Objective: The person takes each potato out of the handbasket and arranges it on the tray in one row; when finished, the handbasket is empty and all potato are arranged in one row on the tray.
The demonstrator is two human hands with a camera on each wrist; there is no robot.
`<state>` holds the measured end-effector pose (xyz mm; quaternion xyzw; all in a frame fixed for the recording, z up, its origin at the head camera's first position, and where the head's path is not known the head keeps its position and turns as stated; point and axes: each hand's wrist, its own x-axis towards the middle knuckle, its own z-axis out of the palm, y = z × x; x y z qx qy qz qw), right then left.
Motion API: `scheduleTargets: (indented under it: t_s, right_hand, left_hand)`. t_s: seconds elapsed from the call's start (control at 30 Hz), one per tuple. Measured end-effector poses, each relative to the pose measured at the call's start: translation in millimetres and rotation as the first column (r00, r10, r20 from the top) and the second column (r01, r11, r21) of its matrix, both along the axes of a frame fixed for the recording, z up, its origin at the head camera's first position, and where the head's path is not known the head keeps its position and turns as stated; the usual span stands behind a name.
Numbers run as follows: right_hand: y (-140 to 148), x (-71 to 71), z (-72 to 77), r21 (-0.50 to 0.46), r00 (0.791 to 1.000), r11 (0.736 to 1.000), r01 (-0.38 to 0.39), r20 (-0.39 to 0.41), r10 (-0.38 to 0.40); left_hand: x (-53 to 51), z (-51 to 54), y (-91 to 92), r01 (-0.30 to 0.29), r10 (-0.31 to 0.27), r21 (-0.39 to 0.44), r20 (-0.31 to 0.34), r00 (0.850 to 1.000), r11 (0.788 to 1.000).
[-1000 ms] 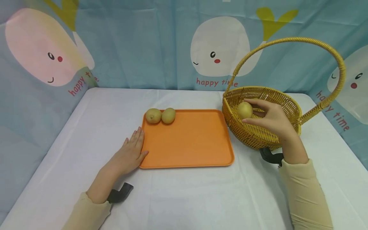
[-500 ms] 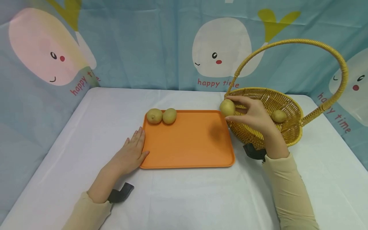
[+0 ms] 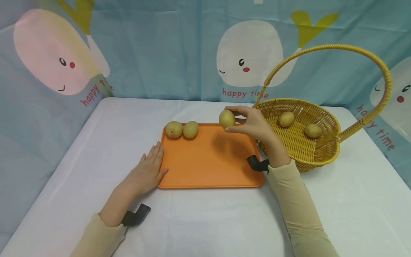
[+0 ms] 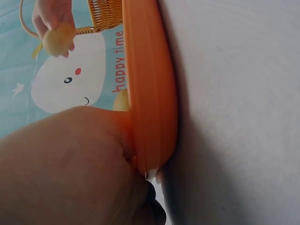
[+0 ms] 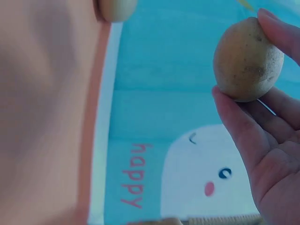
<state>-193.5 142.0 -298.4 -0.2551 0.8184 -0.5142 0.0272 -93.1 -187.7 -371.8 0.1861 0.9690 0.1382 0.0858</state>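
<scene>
My right hand pinches a potato between thumb and fingertips, above the back right part of the orange tray. Dark specks mark this potato in the right wrist view. Two more potatoes lie side by side in the tray's back left corner, an outer potato and an inner potato. At the tray's left rim rests my left hand, its fingers straight along the edge and the thumb reaching over it.
A yellow wicker basket with a tall arched handle stands right of the tray. Inside lie a back potato and a right-hand potato. Behind the white-covered table hangs a blue printed curtain.
My right hand has lifted the potato out of the basket and carried it left over the tray. Two potatoes inside the basket have come into view. The left hand stays at the rim.
</scene>
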Motion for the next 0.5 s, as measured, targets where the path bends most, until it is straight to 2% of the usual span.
scheduleTargets:
  t_s: [0.27,0.5]
  right_hand:
    - [-20.1,-11.7,-11.4,0.019,0.999,0.999,-0.032,0.037,0.032]
    - [-34.2,-23.9,-26.0,0.142,0.998,0.99,0.003,0.064,-0.012]
  left_hand:
    - [-1.1,-1.2,2.3,0.005,-0.005,-0.001,-0.003,1.0,1.0]
    - [-1.0,-0.7,1.5,0.0,0.0,-0.002,-0.007,1.0,1.0]
